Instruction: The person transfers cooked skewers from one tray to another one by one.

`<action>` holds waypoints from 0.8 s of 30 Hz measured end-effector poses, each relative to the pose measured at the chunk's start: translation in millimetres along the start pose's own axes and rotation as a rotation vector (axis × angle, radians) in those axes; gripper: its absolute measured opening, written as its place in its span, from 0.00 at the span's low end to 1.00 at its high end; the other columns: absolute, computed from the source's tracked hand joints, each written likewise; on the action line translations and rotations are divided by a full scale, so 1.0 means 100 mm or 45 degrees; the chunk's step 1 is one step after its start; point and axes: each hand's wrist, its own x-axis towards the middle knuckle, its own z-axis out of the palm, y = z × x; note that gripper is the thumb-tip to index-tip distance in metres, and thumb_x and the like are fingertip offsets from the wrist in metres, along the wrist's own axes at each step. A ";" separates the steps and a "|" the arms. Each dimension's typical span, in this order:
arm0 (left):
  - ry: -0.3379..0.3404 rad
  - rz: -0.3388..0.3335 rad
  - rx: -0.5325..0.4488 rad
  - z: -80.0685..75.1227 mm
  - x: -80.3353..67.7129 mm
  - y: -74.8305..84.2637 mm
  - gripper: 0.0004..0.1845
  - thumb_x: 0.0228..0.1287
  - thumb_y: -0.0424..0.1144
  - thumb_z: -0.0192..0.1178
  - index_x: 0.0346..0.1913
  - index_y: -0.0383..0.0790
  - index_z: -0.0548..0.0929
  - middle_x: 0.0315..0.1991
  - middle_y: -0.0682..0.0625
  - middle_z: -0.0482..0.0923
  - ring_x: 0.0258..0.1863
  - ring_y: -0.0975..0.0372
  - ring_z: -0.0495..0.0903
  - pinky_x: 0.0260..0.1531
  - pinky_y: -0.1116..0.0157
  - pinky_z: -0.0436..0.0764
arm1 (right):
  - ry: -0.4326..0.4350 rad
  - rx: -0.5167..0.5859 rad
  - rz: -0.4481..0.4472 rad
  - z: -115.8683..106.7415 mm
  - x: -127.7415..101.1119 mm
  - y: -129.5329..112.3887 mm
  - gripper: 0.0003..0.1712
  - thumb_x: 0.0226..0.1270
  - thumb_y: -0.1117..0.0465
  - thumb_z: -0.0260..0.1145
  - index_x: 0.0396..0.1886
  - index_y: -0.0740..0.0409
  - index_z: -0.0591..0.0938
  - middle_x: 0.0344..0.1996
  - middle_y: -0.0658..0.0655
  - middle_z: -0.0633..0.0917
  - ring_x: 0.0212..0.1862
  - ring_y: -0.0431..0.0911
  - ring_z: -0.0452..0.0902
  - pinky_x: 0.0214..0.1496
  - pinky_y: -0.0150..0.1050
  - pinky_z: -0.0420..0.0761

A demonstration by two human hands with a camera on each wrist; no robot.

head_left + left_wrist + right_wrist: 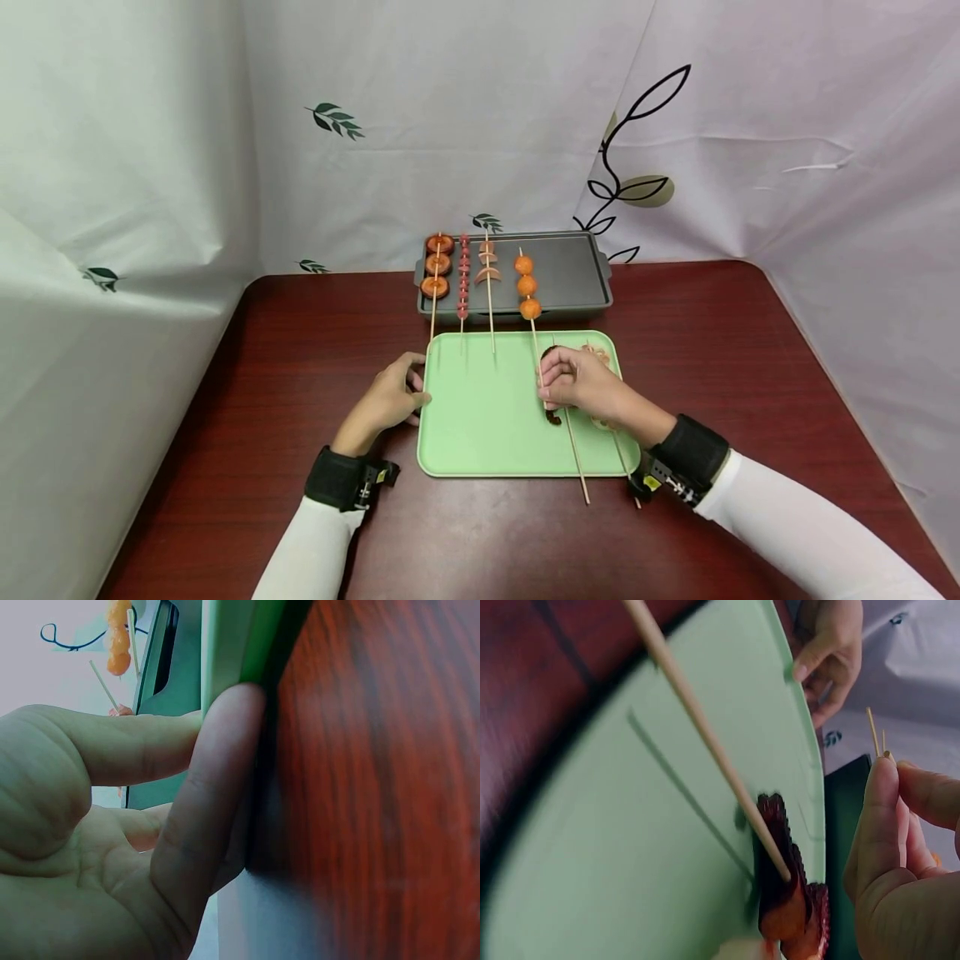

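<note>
Two hands work at the green tray (480,433). Left hand (386,402) rests on the red table (300,350), its fingertips (225,727) pressed against the tray's left rim, gripping nothing. Right hand (581,383) hovers knuckles-up over a dark frilled skewer (784,896) lying on the tray, fingers curled and pinching its stick near the top. Most of that skewer's food is hidden under the hand.

My right hand (581,385) covers most of the dark skewered piece (552,417), so what it is stays unclear, maybe a ruffled meat slice. A pale item (597,353) behind my knuckles is mostly hidden. Left wrist view: the green tray (225,645) is blurred and cropped, the orange balls (117,637) cut off at the top.
</note>
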 end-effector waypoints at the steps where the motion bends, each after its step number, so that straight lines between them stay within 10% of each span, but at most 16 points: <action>1: 0.000 0.001 0.001 0.00 0.00 0.00 0.33 0.69 0.24 0.61 0.75 0.36 0.64 0.40 0.40 0.72 0.28 0.55 0.79 0.25 0.59 0.87 | -0.007 0.012 -0.001 0.01 -0.01 0.00 0.16 0.66 0.77 0.67 0.50 0.74 0.72 0.36 0.56 0.79 0.34 0.41 0.83 0.40 0.36 0.89; 24: 0.000 0.011 0.013 0.00 0.00 0.00 0.33 0.70 0.24 0.61 0.75 0.36 0.64 0.40 0.40 0.72 0.28 0.55 0.79 0.25 0.59 0.87 | -0.161 0.053 0.043 0.17 -0.36 0.12 0.14 0.66 0.78 0.67 0.46 0.73 0.71 0.34 0.54 0.79 0.34 0.41 0.83 0.42 0.39 0.91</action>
